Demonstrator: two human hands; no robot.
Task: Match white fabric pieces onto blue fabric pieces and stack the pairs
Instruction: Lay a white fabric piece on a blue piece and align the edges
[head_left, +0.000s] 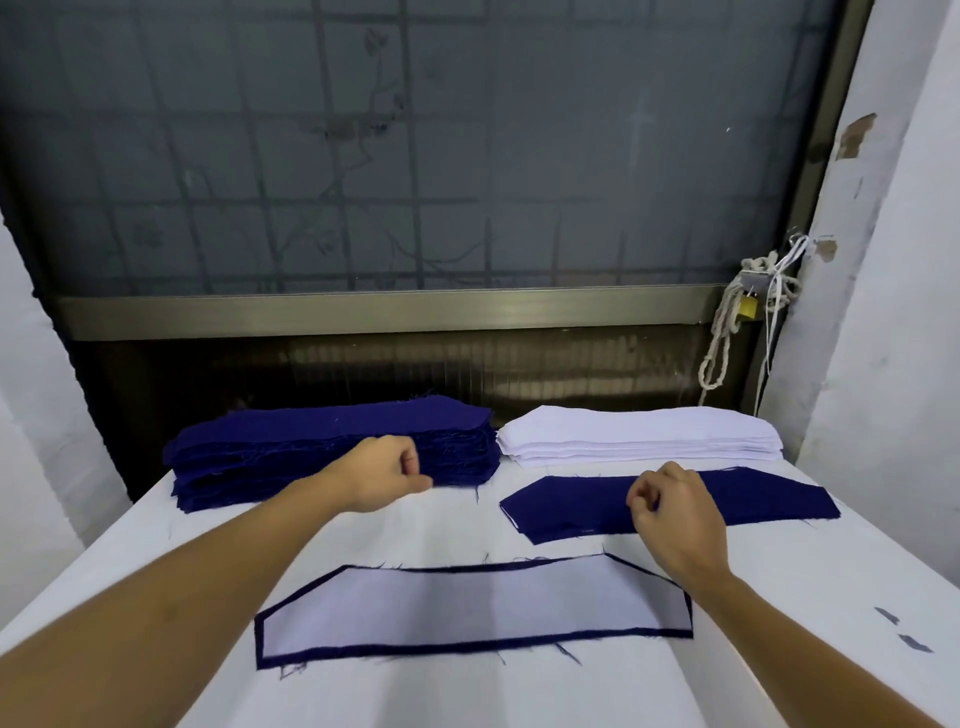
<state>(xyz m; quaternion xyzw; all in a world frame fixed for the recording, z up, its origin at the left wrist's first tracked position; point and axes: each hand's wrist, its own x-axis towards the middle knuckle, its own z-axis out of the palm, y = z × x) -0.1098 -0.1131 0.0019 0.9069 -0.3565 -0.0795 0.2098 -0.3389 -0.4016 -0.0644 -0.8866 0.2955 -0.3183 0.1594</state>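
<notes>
On the white-covered tabletop (156, 545), a white fabric piece (467, 603) lay flat on a blue fabric piece (467, 647) at the lower centre of the frame, with the blue showing as a thin border all round. Above it, right of centre, lay a single blue piece (769, 499) with a sliver of white peeking out at its left end. The right grip (670, 509) sat over this piece with its fingers curled in; I could not tell whether it pinched the cloth. The left grip (384, 473) was clenched with nothing visible in it, just in front of the blue stack (311, 431) at centre left. The white stack (639, 434) stood just beside that, at centre right. A knotted rope (727, 332) hung at the right.
</notes>
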